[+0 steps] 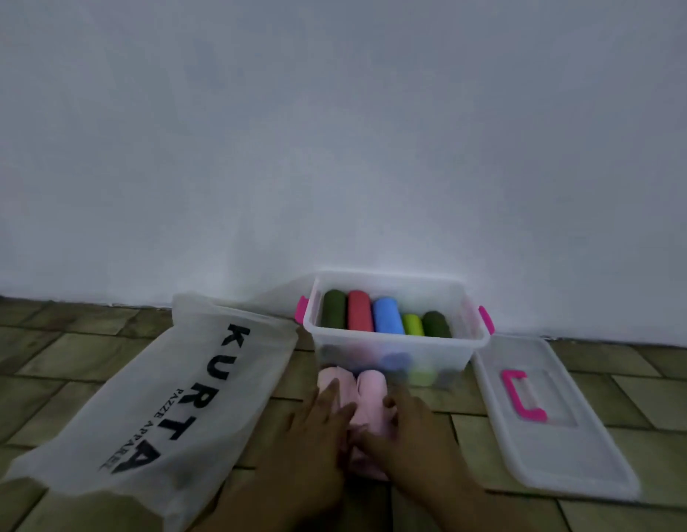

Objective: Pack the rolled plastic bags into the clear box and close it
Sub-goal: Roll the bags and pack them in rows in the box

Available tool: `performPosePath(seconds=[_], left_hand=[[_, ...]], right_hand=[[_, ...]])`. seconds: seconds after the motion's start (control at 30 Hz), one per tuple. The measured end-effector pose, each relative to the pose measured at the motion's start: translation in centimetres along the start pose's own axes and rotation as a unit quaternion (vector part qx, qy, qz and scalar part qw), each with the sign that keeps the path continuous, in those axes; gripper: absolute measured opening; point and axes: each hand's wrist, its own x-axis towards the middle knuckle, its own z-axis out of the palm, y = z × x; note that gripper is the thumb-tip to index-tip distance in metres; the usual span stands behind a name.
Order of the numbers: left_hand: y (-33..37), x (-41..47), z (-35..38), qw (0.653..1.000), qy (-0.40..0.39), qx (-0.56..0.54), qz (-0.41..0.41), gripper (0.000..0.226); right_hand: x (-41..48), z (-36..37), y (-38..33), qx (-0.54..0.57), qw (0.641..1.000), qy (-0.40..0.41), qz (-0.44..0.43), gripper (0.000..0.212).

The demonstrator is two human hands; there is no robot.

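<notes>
Looking down from the head view, the left hand (318, 428) lies on the pale pink rolls (372, 385) with fingers fairly straight, pressing rather than clutching. The right hand (418, 428) sits against their right side; blur hides whether its fingers wrap around them. These rolls rest on the tiled floor (641, 397), just in front of the clear box (391, 341), which stands open against the wall.

I'd judge the step to be gathering them for lifting. It would go best squeezing both together so they stay rolled, then laying them lengthwise on the top layer.

Counting: two pink rolls outside, as far as I can tell. Five show on top inside: two dark green (334, 309), one red (360, 311), one blue (388, 314), one lime (413, 324). More lie blurred beneath. There are one lid (564, 447) at right, two pink latches (301, 309) and one white KURTA bag (142, 397).
</notes>
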Motion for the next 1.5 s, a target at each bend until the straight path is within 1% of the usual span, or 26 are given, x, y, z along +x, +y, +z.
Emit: performPosePath(seconds=[0.03,0.07,0.2,0.33,0.43,0.53,0.63,0.67,0.73,0.8,0.87,0.9,0.93,0.97,1.0,1.03,1.07,1.1,1.13,1.17,1.2,1.23,1.33,1.4,1.43,1.5], left_hand=[[0.1,-0.4,0.2,0.998,-0.069,0.000,-0.017,0.068],[0.2,-0.6,0.2,0.996,-0.091,0.005,-0.025,0.072],[0.3,-1.1,0.3,0.996,-0.068,-0.023,-0.057,0.070],[0.8,-1.2,-0.5,0.992,-0.093,-0.007,-0.079,0.071],[1.3,-1.2,-1.1,0.992,-0.095,-0.014,-0.077,0.070],[1.6,-1.5,-1.6,0.995,-0.016,-0.056,-0.081,0.065],[3.1,-2.7,-2.2,0.977,0.106,-0.174,-0.068,0.082],[3.8,-3.3,-2.1,0.969,0.131,-0.204,-0.059,0.069],[5.8,-4.7,-2.2,0.956,0.105,-0.264,-0.066,0.037],[8.2,-6.1,-2.1,0.939,-0.024,-0.331,-0.089,0.029],[9.6,-7.0,-1.2,0.876,-0.162,-0.435,-0.132,0.033],[10.2,-7.2,-1.1,0.793,-0.189,-0.551,-0.179,0.037],[9.8,-7.4,-1.1,0.677,-0.194,-0.672,-0.229,0.041],[10.6,-7.0,-1.1,0.586,-0.200,-0.739,-0.265,0.048],[10.7,-6.8,-1.1,0.532,-0.175,-0.778,-0.285,0.058],[10.8,-6.4,-1.1,0.515,-0.118,-0.786,-0.320,0.066],[10.4,-5.6,-1.2,0.537,-0.044,-0.761,-0.362,0.070],[9.6,-4.8,-1.1,0.537,0.024,-0.761,-0.364,0.066],[9.1,-4.4,-2.0,0.514,0.012,-0.773,-0.371,0.056],[8.6,-4.0,-2.7,0.508,-0.048,-0.780,-0.362,0.045],[8.1,-3.9,-3.4,0.518,-0.101,-0.783,-0.330,0.035],[7.2,-3.7,-3.9,0.539,-0.108,-0.778,-0.304,0.027],[6.2,-2.7,-5.4,0.606,0.012,-0.749,-0.266,0.021],[6.8,-2.5,-6.5,0.685,0.055,-0.692,-0.221,0.021],[7.1,-2.7,-6.5,0.734,0.038,-0.650,-0.196,0.021],[7.4,-3.3,-6.0,0.857,-0.047,-0.497,-0.130,0.021]], right_hand=[[-0.3,0.8,0.1,0.000,1.000,-0.023,0.012,0.055],[-0.6,1.1,-0.1,0.010,0.999,-0.022,0.021,0.060],[-1.0,-0.6,0.2,0.023,0.999,-0.005,0.042,0.051],[-2.7,-3.7,1.9,-0.142,0.987,-0.048,0.050,0.058],[-4.5,-4.5,3.4,-0.231,0.972,-0.032,0.039,0.063],[-5.6,-4.1,4.6,-0.184,0.981,-0.038,0.053,0.069],[-6.3,-4.1,4.9,-0.096,0.989,-0.028,0.107,0.059],[-6.5,-4.0,5.2,-0.070,0.990,-0.020,0.123,0.054],[-7.3,-3.5,5.7,-0.043,0.989,-0.018,0.140,0.050],[-8.1,-3.3,6.5,0.040,0.986,-0.024,0.159,0.050],[-8.4,-1.8,5.8,0.121,0.973,0.039,0.192,0.047],[-9.3,-1.4,6.3,0.118,0.970,0.073,0.198,0.044],[-9.9,-1.5,6.3,0.094,0.963,0.117,0.223,0.040],[-10.0,-1.7,5.5,0.051,0.945,0.190,0.261,0.041],[-10.6,-1.6,5.2,-0.009,0.959,0.189,0.210,0.046],[-10.2,-0.9,5.5,-0.036,0.981,0.179,0.071,0.048],[-10.6,-0.7,5.6,-0.062,0.987,0.140,-0.039,0.046],[-11.2,-0.8,5.9,-0.068,0.984,0.120,-0.112,0.042],[-11.8,-1.2,6.3,-0.085,0.980,0.120,-0.135,0.037],[-11.0,-1.0,6.3,-0.100,0.974,0.132,-0.154,0.034],[-11.2,-0.9,6.8,-0.138,0.968,0.129,-0.167,0.032],[-11.1,-0.8,6.7,-0.159,0.965,0.112,-0.175,0.033],[-11.2,0.4,8.1,-0.183,0.965,0.088,-0.165,0.037],[-11.5,0.8,8.2,-0.168,0.969,0.094,-0.156,0.032],[-11.5,0.9,8.2,-0.167,0.969,0.095,-0.155,0.032],[-11.5,1.0,8.4,-0.144,0.975,0.091,-0.145,0.032]])
